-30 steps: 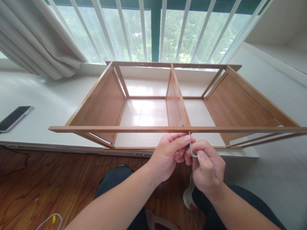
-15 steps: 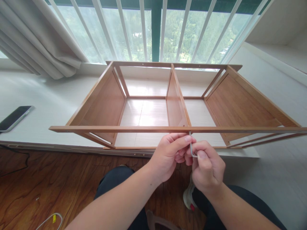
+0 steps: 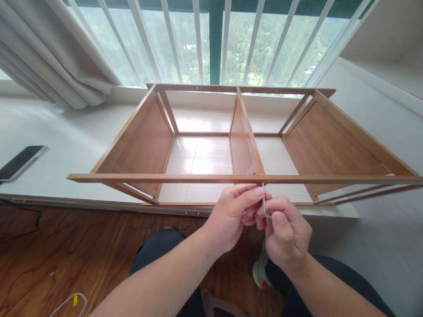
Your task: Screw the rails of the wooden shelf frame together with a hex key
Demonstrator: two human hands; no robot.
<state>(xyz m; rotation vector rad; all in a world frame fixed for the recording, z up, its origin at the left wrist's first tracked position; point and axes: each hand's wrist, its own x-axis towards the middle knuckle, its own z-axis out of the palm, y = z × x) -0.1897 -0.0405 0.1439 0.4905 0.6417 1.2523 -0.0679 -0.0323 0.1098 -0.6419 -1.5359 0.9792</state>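
A wooden shelf frame (image 3: 178,178) lies on its side on a white ledge, its middle panel (image 3: 243,136) dividing it in two. Against the front rail, where that panel meets it, stands the long end of a bent metal hex key (image 3: 264,203). My left hand (image 3: 233,215) pinches the key's long arm between thumb and fingers, just under the rail. Lower and to the right, my right hand (image 3: 287,231) is closed on the short bent end. The screw head at the key's tip is hidden by the rail and fingers.
On the ledge (image 3: 82,127) at the left lies a phone (image 3: 23,162). A grey curtain (image 3: 56,53) hangs by the barred window. Below, a white cable (image 3: 68,304) with a yellow tag and a black cable (image 3: 38,220) lie on the wooden floor (image 3: 82,246).
Very little differs. The right hand and the hex key's bent end have shifted slightly right, while the left hand keeps its place beneath the rail.
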